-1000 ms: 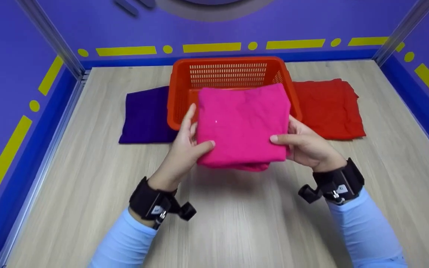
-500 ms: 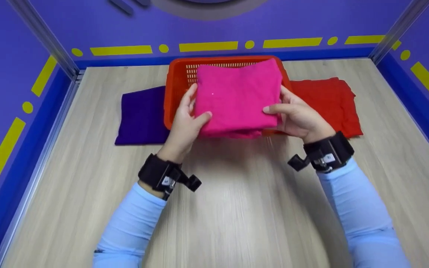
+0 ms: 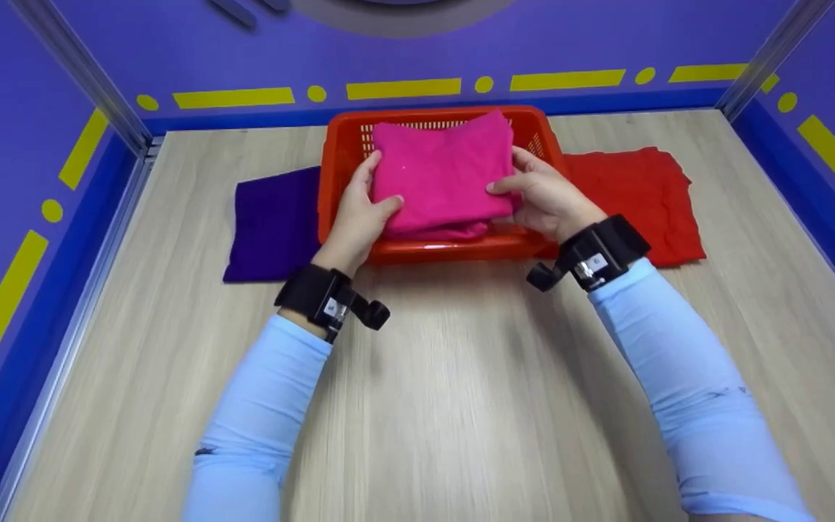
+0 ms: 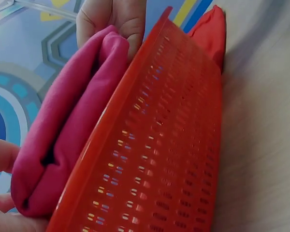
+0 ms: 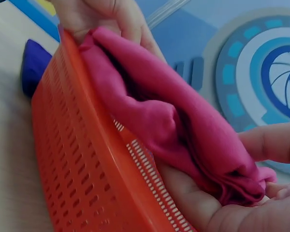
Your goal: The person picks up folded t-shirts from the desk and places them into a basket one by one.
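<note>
A folded pink cloth (image 3: 439, 170) is held level between both hands, over the opening of an orange-red plastic basket (image 3: 454, 250). My left hand (image 3: 361, 217) grips its left edge, thumb on top and fingers at the side. On the opposite edge, my right hand (image 3: 551, 196) pinches the cloth, thumb above and fingers beneath. Seen from the left wrist, the thick folds of the pink cloth (image 4: 72, 116) sit right at the rim of the basket (image 4: 154, 140). The right wrist view shows layered folds of the cloth (image 5: 169, 116) overlapping the basket's rim.
A folded dark purple cloth (image 3: 272, 228) lies left of the basket, partly hidden by it. To the right lies a folded red cloth (image 3: 638, 206). Blue panels with yellow marks (image 3: 403, 88) stand behind and at both sides of the wooden table (image 3: 446, 377).
Both hands have carried the pink cloth forward, away from the body, and it has come down over the basket. The basket and the other two cloths stay in place.
</note>
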The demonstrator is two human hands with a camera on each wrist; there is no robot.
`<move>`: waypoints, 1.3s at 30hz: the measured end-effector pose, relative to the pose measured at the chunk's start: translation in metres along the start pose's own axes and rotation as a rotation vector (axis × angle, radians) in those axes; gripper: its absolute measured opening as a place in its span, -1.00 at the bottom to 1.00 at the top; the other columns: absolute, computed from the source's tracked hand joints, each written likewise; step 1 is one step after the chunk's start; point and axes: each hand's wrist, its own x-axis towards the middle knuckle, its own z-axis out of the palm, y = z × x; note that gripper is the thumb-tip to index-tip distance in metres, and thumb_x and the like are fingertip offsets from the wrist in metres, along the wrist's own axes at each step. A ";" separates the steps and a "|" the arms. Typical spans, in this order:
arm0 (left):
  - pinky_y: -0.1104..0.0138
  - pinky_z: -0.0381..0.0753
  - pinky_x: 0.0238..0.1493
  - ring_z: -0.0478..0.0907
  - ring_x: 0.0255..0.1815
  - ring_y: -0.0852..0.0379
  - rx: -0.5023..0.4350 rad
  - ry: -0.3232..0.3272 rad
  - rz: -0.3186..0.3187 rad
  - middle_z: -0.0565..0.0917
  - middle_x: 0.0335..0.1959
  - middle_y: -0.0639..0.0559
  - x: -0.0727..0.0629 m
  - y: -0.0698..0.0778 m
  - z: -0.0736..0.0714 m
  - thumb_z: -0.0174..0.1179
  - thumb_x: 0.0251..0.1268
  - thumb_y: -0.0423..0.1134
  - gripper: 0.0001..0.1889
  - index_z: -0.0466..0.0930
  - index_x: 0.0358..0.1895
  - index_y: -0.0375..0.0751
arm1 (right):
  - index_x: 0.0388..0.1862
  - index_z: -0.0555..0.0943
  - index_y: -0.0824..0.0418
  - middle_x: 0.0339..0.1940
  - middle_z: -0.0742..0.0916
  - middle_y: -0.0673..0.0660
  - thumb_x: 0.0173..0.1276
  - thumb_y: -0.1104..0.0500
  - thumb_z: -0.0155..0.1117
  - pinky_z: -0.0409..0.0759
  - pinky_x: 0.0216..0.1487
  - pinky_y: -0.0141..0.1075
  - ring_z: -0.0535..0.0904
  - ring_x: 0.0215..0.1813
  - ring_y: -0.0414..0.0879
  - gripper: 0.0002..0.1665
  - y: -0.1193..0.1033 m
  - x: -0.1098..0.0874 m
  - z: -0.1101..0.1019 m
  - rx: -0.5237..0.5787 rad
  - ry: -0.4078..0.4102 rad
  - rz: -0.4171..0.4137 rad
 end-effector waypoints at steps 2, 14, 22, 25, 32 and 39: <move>0.38 0.22 0.47 0.01 0.60 0.15 0.033 0.000 -0.015 0.04 0.65 -0.02 0.006 0.001 0.001 0.08 0.37 -0.61 -0.17 0.00 0.64 -0.10 | 0.58 0.24 -0.06 0.35 0.44 0.19 0.40 0.50 0.15 0.68 0.07 0.01 0.51 0.27 0.18 -0.13 -0.001 0.006 0.000 0.000 0.028 0.007; 0.31 0.42 0.17 0.16 0.49 0.05 0.355 -0.065 -0.113 0.03 0.65 -0.07 0.019 0.003 0.004 0.03 0.36 -0.60 -0.14 -0.09 0.66 -0.08 | 0.52 0.31 -0.02 0.20 0.52 0.16 0.38 0.55 0.05 0.73 -0.06 -0.04 0.55 0.18 0.10 -0.19 0.004 0.027 0.002 -0.042 0.128 0.086; 0.24 0.27 0.44 0.22 0.51 -0.05 0.738 -0.153 -0.071 0.21 0.56 -0.28 0.025 -0.001 0.005 -0.03 0.32 -0.58 -0.20 -0.09 0.63 -0.30 | 0.59 0.24 -0.03 0.15 0.53 0.15 0.42 0.54 -0.08 0.70 -0.06 -0.14 0.54 0.10 0.03 -0.16 0.010 0.034 0.002 -0.054 0.122 0.105; 0.23 0.19 0.51 0.13 0.57 -0.05 0.806 -0.175 -0.089 0.18 0.57 -0.27 0.028 -0.002 0.007 -0.04 0.33 -0.58 -0.21 -0.05 0.62 -0.29 | 0.60 0.22 -0.04 0.16 0.52 0.14 0.44 0.52 -0.11 0.68 -0.05 -0.17 0.52 0.09 0.02 -0.17 0.012 0.035 0.001 -0.049 0.129 0.119; 0.23 0.10 0.55 0.04 0.61 -0.07 0.836 -0.233 -0.111 0.11 0.60 -0.26 0.030 -0.005 0.006 -0.12 0.40 -0.57 -0.26 -0.09 0.62 -0.35 | 0.65 0.12 -0.11 0.22 0.48 0.15 0.47 0.51 -0.16 0.61 0.02 -0.18 0.48 0.10 0.01 -0.12 0.013 0.036 -0.003 -0.131 0.131 0.143; 0.27 0.02 0.57 0.03 0.61 -0.02 0.766 -0.254 -0.138 0.11 0.61 -0.22 0.031 -0.009 0.009 -0.13 0.40 -0.55 -0.28 -0.07 0.62 -0.35 | 0.67 0.07 -0.11 0.26 0.45 0.16 0.45 0.49 -0.11 0.52 0.14 -0.11 0.45 0.11 0.03 -0.09 0.015 0.034 -0.006 -0.207 0.141 0.134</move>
